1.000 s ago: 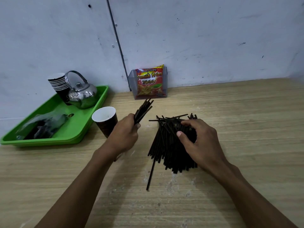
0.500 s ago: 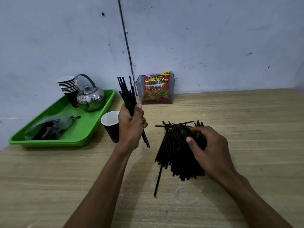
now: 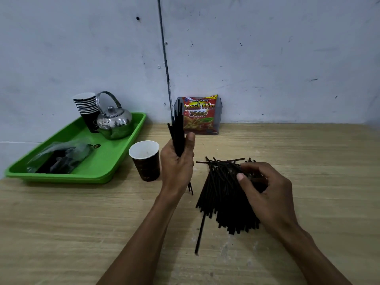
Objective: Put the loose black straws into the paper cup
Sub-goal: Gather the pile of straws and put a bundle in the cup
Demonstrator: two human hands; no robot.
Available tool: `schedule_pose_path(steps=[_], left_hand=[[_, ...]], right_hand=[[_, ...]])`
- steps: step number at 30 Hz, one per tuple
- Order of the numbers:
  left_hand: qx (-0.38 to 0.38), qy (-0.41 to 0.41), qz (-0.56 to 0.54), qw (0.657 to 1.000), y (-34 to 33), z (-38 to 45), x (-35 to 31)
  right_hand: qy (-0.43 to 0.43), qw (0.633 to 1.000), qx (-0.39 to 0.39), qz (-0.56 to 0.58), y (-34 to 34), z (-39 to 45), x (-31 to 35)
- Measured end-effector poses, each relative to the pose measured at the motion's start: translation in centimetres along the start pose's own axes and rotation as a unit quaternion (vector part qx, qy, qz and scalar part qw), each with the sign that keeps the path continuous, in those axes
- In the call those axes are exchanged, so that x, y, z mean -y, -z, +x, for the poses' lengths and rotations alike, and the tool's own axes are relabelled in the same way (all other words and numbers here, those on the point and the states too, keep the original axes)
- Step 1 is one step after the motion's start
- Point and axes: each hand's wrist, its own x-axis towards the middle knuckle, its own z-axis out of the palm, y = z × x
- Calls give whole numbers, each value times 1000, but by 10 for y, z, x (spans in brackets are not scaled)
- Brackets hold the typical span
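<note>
A: Spreading across the worktop (image 3: 308, 153) right of centre, the pile of black straws (image 3: 224, 198) has the right hand (image 3: 267, 194) curled into it.
B: Left hand (image 3: 176, 167) clamps an upright bundle (image 3: 177, 128), beside the paper cup (image 3: 146, 159).

Bare wooden tabletop (image 3: 308, 161) lies open to the right and along the near edge. The upright brown paper cup with white inside (image 3: 145, 160) has an uncovered mouth; the left hand (image 3: 177, 167), gripping a bundle of black straws (image 3: 177, 132), stands just right of it. Left of the cup, the green plastic tray (image 3: 115, 161) blocks passage; the clear box of crisps (image 3: 198, 116) stands at the wall
</note>
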Motion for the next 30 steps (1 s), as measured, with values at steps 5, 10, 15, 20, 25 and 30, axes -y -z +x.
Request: schedule_pose_path(steps=[5,10,15,20,25,30], left_hand=[[0,-69,84,994,-1,-5,1],[-16,-148,154,977,-3,-11,-2],[-26,-99,165,981,-9,-19,-2],[-10,-55,127,990,-5,-27,17],[1,-35,172,984,2,-26,41],[45,64,227,971,0,-25,20]], right_hand=[[24,995,17,94,-11,20,48],[119,979,56,153,-18,64,124],[114,970,209,-44,-31,105,162],[135,915,331,-185,-58,100,145],[137,902,368,-180,-74,83,125],[121,888,400,-192,-87,72,114]])
